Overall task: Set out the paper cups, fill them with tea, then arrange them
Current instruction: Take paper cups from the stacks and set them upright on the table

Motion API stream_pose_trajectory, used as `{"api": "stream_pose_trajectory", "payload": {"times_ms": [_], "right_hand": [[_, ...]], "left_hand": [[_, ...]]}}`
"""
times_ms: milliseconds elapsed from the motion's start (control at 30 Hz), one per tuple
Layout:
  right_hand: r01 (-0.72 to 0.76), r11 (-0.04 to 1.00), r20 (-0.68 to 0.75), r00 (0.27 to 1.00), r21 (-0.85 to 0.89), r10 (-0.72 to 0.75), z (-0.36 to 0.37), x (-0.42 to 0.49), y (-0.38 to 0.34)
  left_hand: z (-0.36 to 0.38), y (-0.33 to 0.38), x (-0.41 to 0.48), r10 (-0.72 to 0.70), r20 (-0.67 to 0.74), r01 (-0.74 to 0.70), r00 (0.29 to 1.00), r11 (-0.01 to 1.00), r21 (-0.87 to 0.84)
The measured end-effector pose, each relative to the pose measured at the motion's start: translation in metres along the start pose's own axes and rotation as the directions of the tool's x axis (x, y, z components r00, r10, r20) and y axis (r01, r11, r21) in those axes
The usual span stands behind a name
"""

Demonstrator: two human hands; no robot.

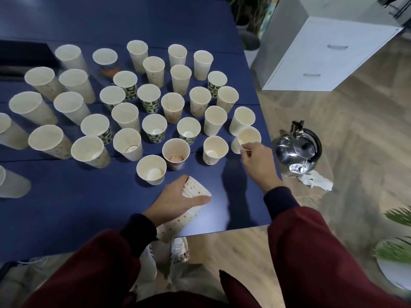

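Observation:
Many paper cups stand upright and open across the blue table [66, 196]; some are plain or dotted, some carry a green pattern. My left hand [178, 205] grips a nested stack of dotted cups [193, 190] lying tilted near the table's front edge. My right hand [258, 161] pinches the rim of a single paper cup [248, 135] at the table's right edge, just in front of another upright cup. The nearest standing cups [151, 170] look empty inside.
A shiny metal kettle [297, 150] with a black handle stands on the wooden floor right of the table, with crumpled white tissue [315, 181] beside it. A white drawer cabinet [329, 52] is farther back. Green plant leaves [398, 218] reach in at the right edge.

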State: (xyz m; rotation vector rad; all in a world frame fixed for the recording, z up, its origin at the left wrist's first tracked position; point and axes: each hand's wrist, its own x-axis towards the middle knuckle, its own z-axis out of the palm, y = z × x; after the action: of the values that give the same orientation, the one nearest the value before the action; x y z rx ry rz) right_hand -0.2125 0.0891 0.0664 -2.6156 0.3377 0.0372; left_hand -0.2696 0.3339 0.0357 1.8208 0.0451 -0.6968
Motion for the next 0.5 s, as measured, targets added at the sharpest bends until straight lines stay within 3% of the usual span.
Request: {"api": "stream_pose_trajectory", "payload": {"times_ms": [100,300,433,500], "right_hand": [[-0.024,0.999,0.050,0.999,0.027,0.022,0.007,0.001,0.000],[0.033,0.974,-0.176,0.984,0.225,0.007,0.004,-0.047,-0.011],[-0.014,0.914,0.149,0.987,0.406,-0.052,0.005,-0.089,-0.034],[-0.007,0.907,0.196,0.977,0.422,-0.084,0.013,-0.100,-0.038]], "left_hand": [[0.002,0.005,-0.002,0.018,-0.010,-0.018,1.000,0.999,-0.031],[0.003,0.008,-0.001,0.041,-0.015,-0.041,0.999,0.998,-0.057],[0.007,0.018,0.002,0.084,-0.002,-0.084,0.996,0.996,-0.042],[0.006,0.022,0.003,0.095,-0.005,-0.095,0.995,0.995,-0.024]]}}
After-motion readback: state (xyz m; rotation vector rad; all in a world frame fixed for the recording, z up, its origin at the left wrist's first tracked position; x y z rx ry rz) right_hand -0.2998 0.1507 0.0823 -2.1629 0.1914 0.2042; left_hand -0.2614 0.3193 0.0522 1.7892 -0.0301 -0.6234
